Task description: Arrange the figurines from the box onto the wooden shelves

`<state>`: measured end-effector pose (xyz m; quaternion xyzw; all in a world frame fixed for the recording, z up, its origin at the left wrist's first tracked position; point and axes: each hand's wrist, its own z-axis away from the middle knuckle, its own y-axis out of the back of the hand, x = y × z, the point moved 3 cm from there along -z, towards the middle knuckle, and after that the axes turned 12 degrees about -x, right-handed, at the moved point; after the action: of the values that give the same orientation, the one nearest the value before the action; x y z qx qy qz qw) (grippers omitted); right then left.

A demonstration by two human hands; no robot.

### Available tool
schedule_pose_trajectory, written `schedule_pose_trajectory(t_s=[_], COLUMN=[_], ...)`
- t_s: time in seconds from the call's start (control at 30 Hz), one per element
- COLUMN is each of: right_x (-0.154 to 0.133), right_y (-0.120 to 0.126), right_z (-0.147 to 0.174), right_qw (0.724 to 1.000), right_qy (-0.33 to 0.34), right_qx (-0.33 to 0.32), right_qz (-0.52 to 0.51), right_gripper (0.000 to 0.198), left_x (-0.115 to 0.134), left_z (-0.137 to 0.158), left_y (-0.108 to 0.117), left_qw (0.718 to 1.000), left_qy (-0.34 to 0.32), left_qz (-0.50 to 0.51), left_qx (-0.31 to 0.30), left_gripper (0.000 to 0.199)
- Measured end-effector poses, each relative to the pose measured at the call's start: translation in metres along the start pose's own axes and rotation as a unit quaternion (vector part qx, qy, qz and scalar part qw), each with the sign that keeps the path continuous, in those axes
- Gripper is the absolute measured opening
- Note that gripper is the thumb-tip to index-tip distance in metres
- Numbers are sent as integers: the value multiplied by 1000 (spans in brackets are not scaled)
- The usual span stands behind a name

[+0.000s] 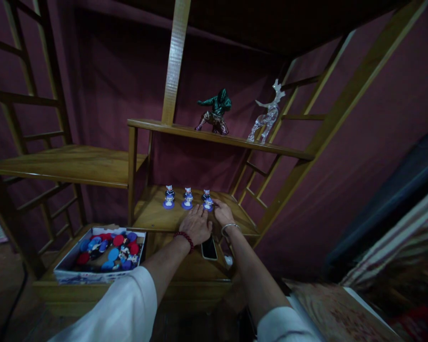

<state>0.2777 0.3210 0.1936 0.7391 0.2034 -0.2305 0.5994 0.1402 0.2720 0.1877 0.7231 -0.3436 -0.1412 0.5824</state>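
Small toy figurines stand in two short rows on the lower shelf [153, 216]. The front row has a left figurine [169, 201], a middle figurine [187, 201] and a right figurine [208, 204], each on a round purple base. Darker figurines, like the back left one [169, 190], stand close behind them. My right hand [224, 214] has its fingers closed at the right side of the right front figurine. Just left of that same figurine, my left hand [197, 225] lies palm down with its fingers stretched forward. Its fingertips are partly hard to make out.
An open box [99, 275] of red, blue and purple toy pieces sits below on the left. A phone [209, 248] lies beneath my hands, near a small white object [228, 260]. On the upper shelf are a green-hooded crouching figure [217, 111] and a clear deer figure [267, 116].
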Motion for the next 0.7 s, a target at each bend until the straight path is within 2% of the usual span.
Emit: schedule_pose_trajectory(t_s=[0.2, 0.7], right_x=[8, 6], right_y=[-5, -6], right_z=[-8, -8], right_qw=[1000, 999], right_qy=[1, -21], right_qx=[-18, -12], right_qz=[10, 30], right_gripper=[48, 47], left_x=[-1, -1], left_z=[-1, -1], left_y=[-2, -4], left_qw=[1000, 1000], left_qy=[5, -4], left_qz=[8, -3], left_qx=[-8, 2], left_gripper=[51, 50])
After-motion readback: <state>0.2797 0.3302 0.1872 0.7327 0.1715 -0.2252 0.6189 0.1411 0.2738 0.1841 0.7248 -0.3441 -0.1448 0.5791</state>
